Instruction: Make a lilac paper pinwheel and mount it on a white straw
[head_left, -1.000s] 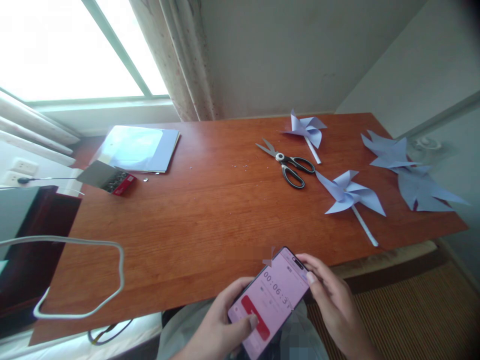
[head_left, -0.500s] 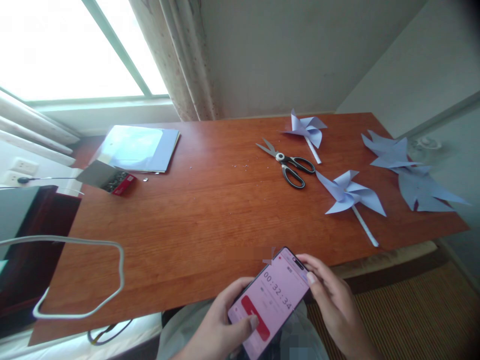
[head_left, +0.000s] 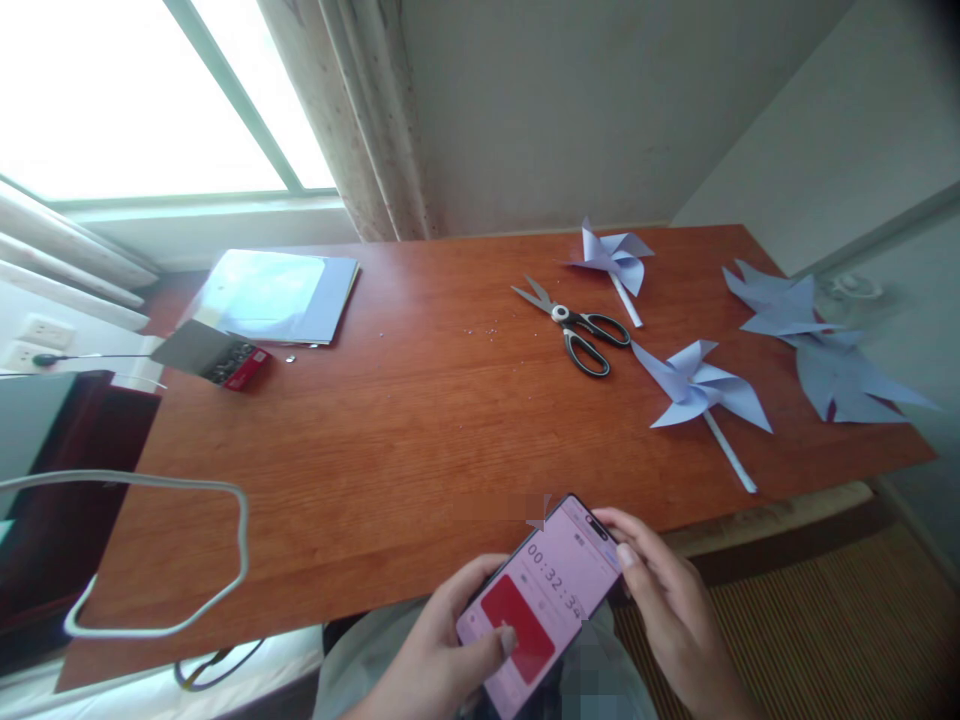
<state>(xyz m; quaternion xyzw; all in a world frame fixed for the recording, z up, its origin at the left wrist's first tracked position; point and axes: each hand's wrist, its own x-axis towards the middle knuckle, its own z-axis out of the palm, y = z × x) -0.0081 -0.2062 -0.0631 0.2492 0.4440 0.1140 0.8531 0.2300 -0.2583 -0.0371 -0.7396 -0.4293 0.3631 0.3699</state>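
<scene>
A smartphone (head_left: 559,570) is tilted over my lap at the table's front edge, its pink screen showing a timer and a red block. My left hand (head_left: 450,640) wraps its lower left side, with the thumb on the red block. At the upper right edge, my right hand (head_left: 660,590) grips the phone between thumb and fingers. Beyond the phone lie black-handled scissors (head_left: 574,325), blades parted. Two paper pinwheels on white sticks rest near them, a nearer pinwheel (head_left: 694,388) and a farther pinwheel (head_left: 615,258).
Folded paper pieces (head_left: 844,375) lie at the table's right end. A stack of paper (head_left: 277,295) and a small open box (head_left: 225,355) sit at the back left. A white cable (head_left: 244,540) loops over the left side of the wooden table (head_left: 360,480).
On the phone's screen the red block has grown taller. Both hands stay on the phone in nearly the same place.
</scene>
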